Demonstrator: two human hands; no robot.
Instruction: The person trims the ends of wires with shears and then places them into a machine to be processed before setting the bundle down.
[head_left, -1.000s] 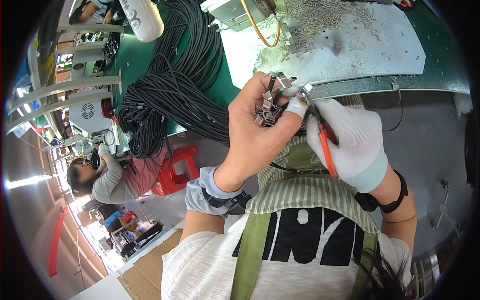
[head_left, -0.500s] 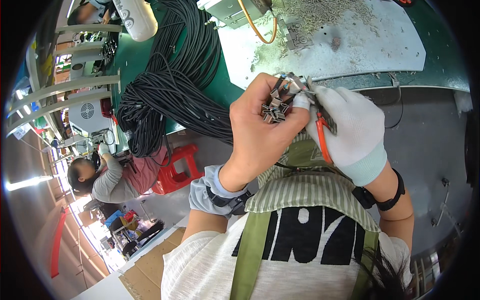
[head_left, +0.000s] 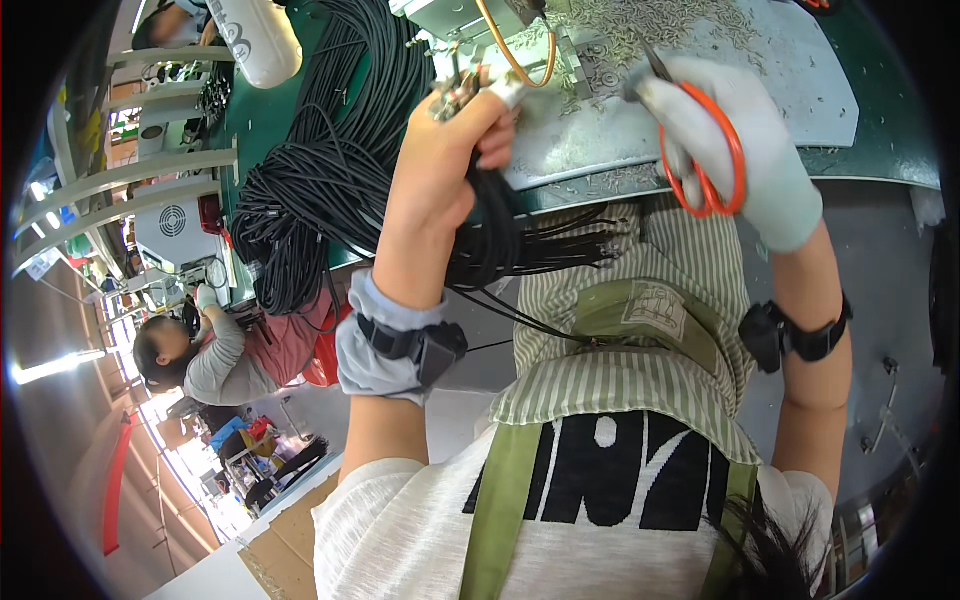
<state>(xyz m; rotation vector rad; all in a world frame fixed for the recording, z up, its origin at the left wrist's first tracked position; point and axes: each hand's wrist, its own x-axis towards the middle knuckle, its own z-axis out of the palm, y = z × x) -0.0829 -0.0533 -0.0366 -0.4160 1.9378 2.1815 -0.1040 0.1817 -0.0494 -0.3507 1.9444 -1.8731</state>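
Note:
My left hand [head_left: 432,165], bare but for white wrapping on one digit, is closed around a bundle of black cables [head_left: 493,215]. Small metal connector ends [head_left: 457,97] stick up from its grip, blurred by motion. The cables' other ends [head_left: 590,250] trail over my lap. To the right, over the worktop's front edge, my right hand [head_left: 750,125] wears a white glove. It is closed on a pair of scissors [head_left: 741,165] with orange loop handles, whose dark blade points up and away. The two hands are well apart.
A large coil of black cable [head_left: 300,190] lies on the green table [head_left: 880,110] at left. A machine [head_left: 455,20] with an orange hose stands ahead on a white board [head_left: 800,100] strewn with small metal scraps [head_left: 690,25]. Another person [head_left: 230,355] sits at far left.
My hands have moved apart. The left has carried the cable bundle up and left toward the machine; the right has drawn the scissors up and right, away from the connectors.

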